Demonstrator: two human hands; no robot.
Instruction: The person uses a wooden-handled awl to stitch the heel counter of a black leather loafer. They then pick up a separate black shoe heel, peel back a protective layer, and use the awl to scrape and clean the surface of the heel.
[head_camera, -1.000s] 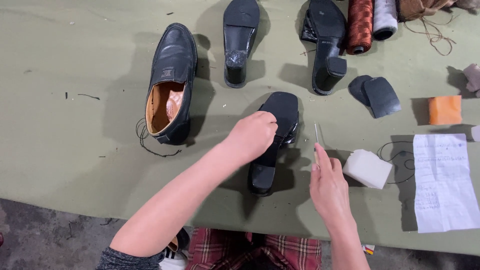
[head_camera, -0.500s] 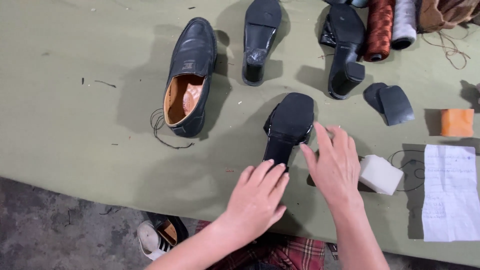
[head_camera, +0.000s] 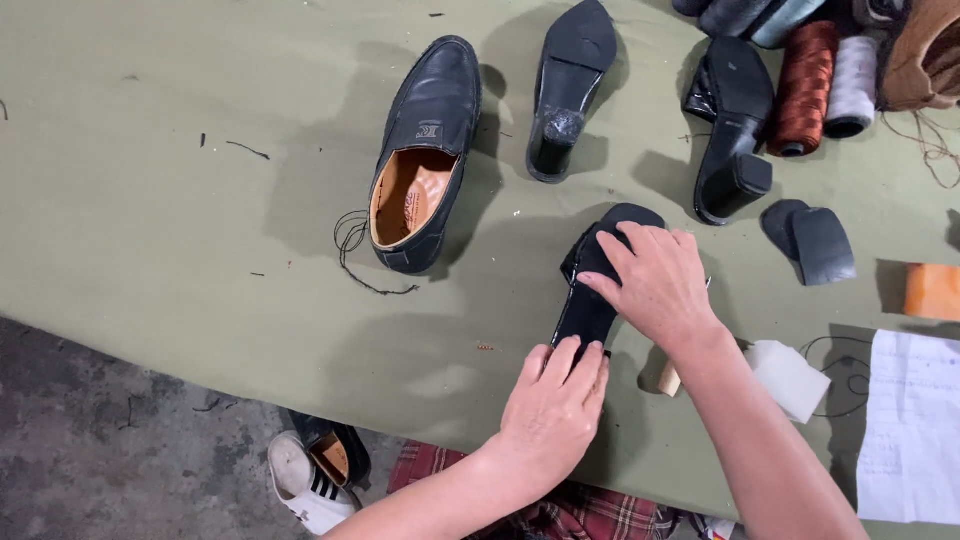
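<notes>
The flat black sandal with the glossy sole (head_camera: 590, 300) is lying on the olive-green cloth worktop (head_camera: 180, 200), pinned from both ends. The right hand (head_camera: 655, 280) lies spread over its toe end, fingers flat, pressing rather than gripping. The left hand (head_camera: 555, 410) sits at the heel end nearer the body, fingers together and laid on the sole, also holding nothing closed.

If you ask me, the trick with a step like this is even pressure: keep both palms low, push straight down, and don't let the sole twist between them. Slide fingers along the edge rather than lifting off.

Just under the right wrist there's a small pale wooden handle (head_camera: 668, 380) poking out, and a white block (head_camera: 790, 378) a bit further right with thin dark thread by it. Beyond the right hand's fingertips lie two loose black heel pieces (head_camera: 815, 240) and a black block-heeled shoe (head_camera: 735, 130). Up and to the left of both hands sits a black leather loafer with a tan lining (head_camera: 425, 160), and a black heeled sole turned upside down (head_camera: 570, 80) next to it. Thread spools (head_camera: 805, 85) are at the far edge.
</notes>
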